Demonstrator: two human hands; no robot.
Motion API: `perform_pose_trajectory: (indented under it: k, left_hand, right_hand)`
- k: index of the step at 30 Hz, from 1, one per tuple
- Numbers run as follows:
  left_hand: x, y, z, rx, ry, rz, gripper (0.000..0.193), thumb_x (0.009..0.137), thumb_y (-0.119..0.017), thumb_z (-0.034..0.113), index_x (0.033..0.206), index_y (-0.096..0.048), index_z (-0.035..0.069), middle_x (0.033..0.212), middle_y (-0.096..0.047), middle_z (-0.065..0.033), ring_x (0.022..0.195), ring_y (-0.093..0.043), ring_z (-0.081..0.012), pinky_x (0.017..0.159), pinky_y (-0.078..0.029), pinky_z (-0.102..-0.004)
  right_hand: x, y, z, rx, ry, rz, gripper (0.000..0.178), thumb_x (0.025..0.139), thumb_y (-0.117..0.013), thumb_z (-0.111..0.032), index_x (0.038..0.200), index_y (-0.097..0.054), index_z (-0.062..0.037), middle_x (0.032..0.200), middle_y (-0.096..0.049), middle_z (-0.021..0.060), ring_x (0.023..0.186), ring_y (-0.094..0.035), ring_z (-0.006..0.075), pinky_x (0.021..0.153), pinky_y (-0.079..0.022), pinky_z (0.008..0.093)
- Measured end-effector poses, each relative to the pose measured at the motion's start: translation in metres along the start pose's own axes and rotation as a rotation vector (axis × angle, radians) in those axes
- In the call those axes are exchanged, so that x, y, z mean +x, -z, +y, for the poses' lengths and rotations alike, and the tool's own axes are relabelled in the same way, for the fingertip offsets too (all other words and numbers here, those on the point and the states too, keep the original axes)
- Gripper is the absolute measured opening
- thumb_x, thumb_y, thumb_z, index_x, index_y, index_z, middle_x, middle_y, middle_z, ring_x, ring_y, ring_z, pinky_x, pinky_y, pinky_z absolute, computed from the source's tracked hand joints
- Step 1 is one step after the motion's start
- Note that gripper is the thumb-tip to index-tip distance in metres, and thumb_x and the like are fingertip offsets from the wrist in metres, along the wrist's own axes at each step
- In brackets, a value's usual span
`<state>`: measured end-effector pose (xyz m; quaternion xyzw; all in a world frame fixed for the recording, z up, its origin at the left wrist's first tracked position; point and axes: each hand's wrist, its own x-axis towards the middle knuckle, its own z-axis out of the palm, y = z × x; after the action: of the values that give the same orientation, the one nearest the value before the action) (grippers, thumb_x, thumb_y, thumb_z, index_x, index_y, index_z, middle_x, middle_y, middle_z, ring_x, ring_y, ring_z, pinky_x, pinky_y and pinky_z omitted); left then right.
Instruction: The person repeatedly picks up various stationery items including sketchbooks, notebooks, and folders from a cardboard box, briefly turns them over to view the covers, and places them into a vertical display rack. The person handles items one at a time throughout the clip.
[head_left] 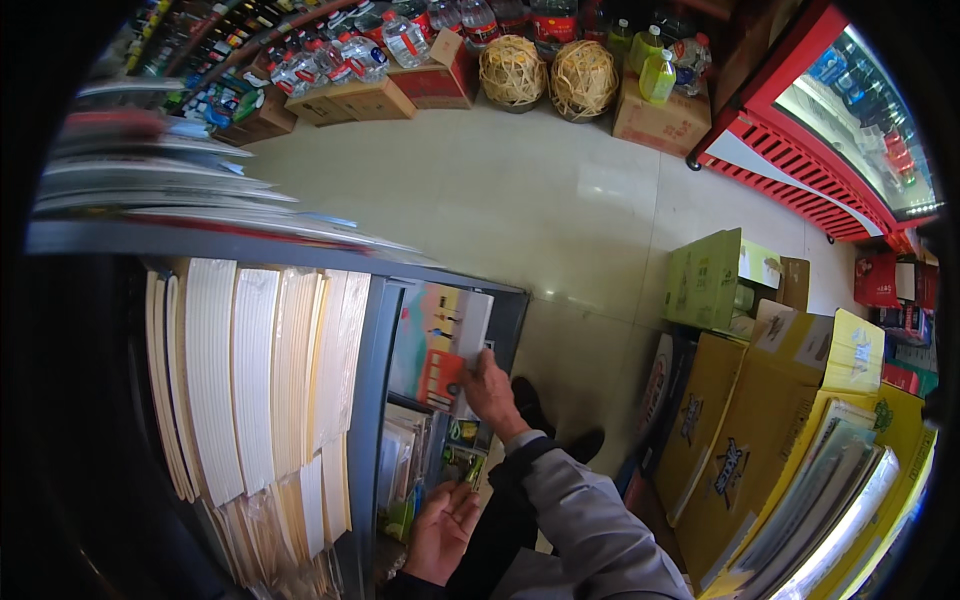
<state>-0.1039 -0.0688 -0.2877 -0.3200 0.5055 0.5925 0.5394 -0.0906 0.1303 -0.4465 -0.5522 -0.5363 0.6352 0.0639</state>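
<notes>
My right hand, at the end of a grey sleeve with a black cuff, grips the right edge of a picture book. Its cover has pale and teal areas and an orange bus-like shape. The book lies in the upper compartment of a dark grey shelf unit; whether others lie under it is hard to tell. Lower down, my left hand is palm up with its fingers loosely apart, holding nothing. It is close to wrapped goods in the compartment below and to small green packets.
Tall stacks of paper and pads fill the shelf at left, with blurred magazines on top. Yellow cartons and a green carton stand at right. Bottles, two woven balls and a red fridge are farther off.
</notes>
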Motion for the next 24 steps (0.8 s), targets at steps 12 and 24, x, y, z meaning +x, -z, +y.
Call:
perform_pose_trajectory:
  k: [12,24]
  left_hand:
    - [0.005,-0.006,0.002,-0.025,0.046,-0.015,0.027,0.101,-0.063,0.018,0.124,-0.062,0.004,0.124,-0.069,-0.0131,0.112,-0.068,-0.0274,0.099,-0.055,-0.0376]
    - [0.006,-0.002,0.005,-0.056,0.058,-0.047,0.026,0.100,-0.064,0.016,0.123,-0.061,0.004,0.117,-0.068,-0.0105,0.108,-0.069,-0.0262,0.096,-0.057,-0.0376]
  right_hand:
    - [0.014,-0.017,-0.022,-0.304,0.094,0.003,0.044,0.093,-0.062,-0.040,0.113,-0.054,-0.0014,0.100,-0.072,0.0245,0.098,-0.069,0.0442,0.085,-0.053,0.0544]
    - [0.019,-0.030,-0.008,-0.416,0.250,0.148,0.044,0.093,-0.062,-0.046,0.105,-0.053,-0.0052,0.086,-0.070,0.0204,0.081,-0.068,0.0414,0.073,-0.052,0.0548]
